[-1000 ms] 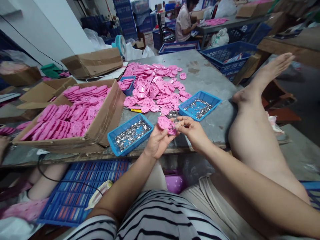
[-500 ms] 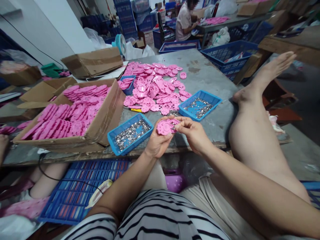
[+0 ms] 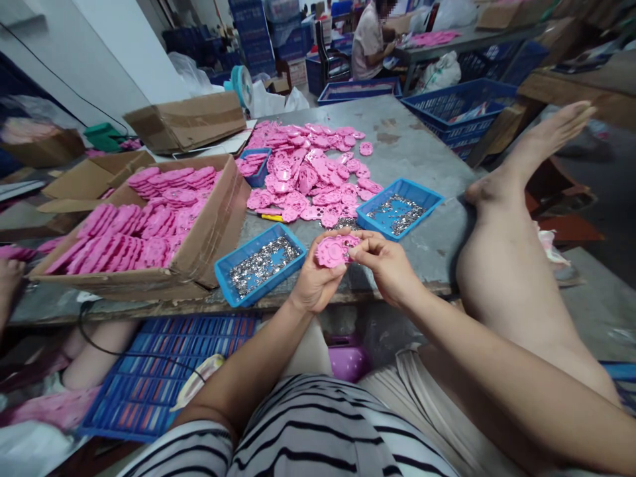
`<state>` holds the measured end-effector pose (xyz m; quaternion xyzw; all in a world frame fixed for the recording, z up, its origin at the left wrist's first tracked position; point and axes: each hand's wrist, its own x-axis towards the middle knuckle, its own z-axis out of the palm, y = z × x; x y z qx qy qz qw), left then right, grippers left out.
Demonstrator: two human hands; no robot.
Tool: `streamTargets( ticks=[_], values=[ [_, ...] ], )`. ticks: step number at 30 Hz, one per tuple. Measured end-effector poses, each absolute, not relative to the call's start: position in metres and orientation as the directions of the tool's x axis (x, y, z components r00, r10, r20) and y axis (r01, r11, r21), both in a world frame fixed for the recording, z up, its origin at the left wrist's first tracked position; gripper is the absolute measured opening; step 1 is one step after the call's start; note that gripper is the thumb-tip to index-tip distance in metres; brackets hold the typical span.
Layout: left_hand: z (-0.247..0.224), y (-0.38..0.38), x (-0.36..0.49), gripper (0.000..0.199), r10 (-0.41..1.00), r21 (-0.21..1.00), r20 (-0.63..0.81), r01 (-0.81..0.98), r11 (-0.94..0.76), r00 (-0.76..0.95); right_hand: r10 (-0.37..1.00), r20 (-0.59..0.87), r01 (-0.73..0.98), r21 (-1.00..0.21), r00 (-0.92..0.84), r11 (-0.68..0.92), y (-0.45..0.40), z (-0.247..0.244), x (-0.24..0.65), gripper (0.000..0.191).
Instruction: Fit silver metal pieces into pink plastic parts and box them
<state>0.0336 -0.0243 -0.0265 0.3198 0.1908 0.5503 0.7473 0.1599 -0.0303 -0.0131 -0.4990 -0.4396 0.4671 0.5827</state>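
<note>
My left hand (image 3: 318, 285) is closed around the edge of a pink molded plastic piece (image 3: 332, 251), held flat above the table's front edge. My right hand (image 3: 385, 262) meets the piece at its right side, thumb and forefinger pinched against its face. Whatever lies between those fingertips is too small to make out. To the left of my hands is a blue tray (image 3: 226, 281) of small shiny metal parts (image 3: 263, 265). A second blue tray (image 3: 427, 202) with similar parts sits beyond my right hand. Behind lies a heap of pink pieces (image 3: 303, 175).
A cardboard box (image 3: 233, 199) packed with pink pieces stands on the left of the table (image 3: 422, 159). A yellow tool (image 3: 271, 217) lies by the heap. My bare leg (image 3: 507, 265) rests along the right edge. Another person (image 3: 368, 43) sits at a far table.
The whole view has shifted slightly. Both hands keep nearly the same place and grip on the pink piece.
</note>
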Motion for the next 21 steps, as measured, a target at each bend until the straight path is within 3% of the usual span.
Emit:
streamTargets(
  ticks=[21],
  values=[
    [-0.0271,-0.0241,0.0376,0.053,0.954,0.714,0.090,-0.686,0.140,0.287,0.982,0.063,-0.123,-0.989,0.179,0.085,-0.0305,-0.0169,0.1590,0.025]
  ],
)
